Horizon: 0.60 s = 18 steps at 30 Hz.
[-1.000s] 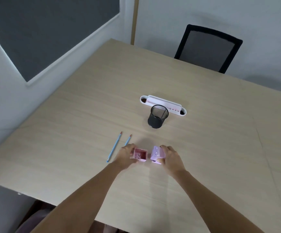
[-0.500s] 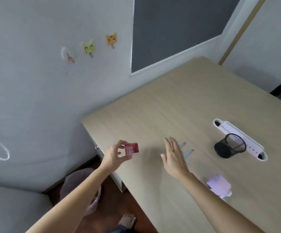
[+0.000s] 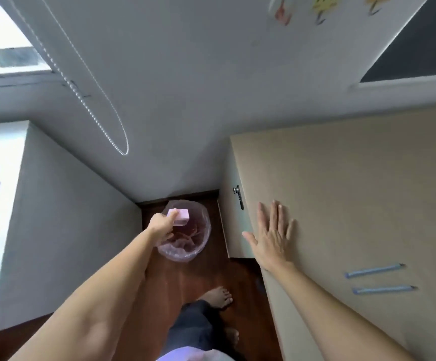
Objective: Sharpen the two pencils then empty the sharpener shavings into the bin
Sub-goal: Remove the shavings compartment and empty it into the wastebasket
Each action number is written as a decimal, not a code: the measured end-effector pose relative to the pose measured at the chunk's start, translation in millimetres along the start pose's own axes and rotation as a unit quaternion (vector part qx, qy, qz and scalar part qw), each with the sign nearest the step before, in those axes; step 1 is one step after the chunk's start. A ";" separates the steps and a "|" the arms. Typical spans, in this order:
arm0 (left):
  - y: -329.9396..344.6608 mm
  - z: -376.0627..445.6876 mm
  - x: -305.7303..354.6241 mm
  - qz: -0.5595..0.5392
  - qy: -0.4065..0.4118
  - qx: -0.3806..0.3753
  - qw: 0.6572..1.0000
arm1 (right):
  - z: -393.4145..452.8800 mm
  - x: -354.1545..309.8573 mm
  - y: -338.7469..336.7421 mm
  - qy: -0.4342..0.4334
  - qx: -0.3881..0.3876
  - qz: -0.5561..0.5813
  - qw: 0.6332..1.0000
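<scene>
My left hand (image 3: 162, 225) grips the pink shavings tray (image 3: 181, 217) of the sharpener and holds it turned over above the bin (image 3: 201, 241). The bin is lined with a pinkish plastic bag and stands on the dark floor beside the table's corner; reddish shavings lie inside it. My right hand (image 3: 271, 237) rests flat with fingers spread on the wooden table (image 3: 342, 191) near its left edge. Two blue pencils (image 3: 374, 270) (image 3: 383, 290) lie side by side on the table to the right of that hand. The sharpener's body is out of view.
A grey cabinet wall (image 3: 63, 230) stands left of the bin and a white wall behind it. A blind's bead cord (image 3: 112, 131) hangs in a loop. A metal lock (image 3: 238, 196) sits on the table's side panel. My feet (image 3: 217, 298) are on the floor near the table.
My view has swung left and down from the table to the bin. My left hand carried the pink tray off the table and turned it over above the bin. My right hand settled flat on the table edge.
</scene>
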<state>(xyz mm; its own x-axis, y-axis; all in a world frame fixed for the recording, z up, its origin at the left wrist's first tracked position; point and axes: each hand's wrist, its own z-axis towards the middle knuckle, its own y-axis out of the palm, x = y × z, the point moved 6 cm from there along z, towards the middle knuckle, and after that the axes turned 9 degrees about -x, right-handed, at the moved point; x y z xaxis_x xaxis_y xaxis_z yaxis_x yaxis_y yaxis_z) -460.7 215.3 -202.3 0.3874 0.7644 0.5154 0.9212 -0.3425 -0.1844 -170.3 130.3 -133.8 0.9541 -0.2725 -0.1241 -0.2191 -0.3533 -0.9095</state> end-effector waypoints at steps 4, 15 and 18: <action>-15.7 31.3 0.3 -0.102 -0.114 -0.060 0.986 | -0.2 1.9 3.7 0.010 0.039 -0.015 0.999; -31.2 38.3 30.2 -0.009 -0.180 -0.042 0.983 | 0.1 2.1 5.3 0.008 0.042 -0.002 0.999; -35.0 39.5 28.0 0.009 -0.179 -0.016 0.984 | 0.4 2.4 6.3 0.007 0.041 -0.005 0.999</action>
<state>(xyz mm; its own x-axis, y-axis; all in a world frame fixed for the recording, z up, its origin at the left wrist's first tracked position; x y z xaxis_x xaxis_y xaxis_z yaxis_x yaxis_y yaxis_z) -480.6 270.3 -214.4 0.3964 0.8996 0.1830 0.9149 -0.3705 -0.1605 -169.3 127.8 -140.1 0.9531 -0.2823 -0.1094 -0.1914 -0.2819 -0.9401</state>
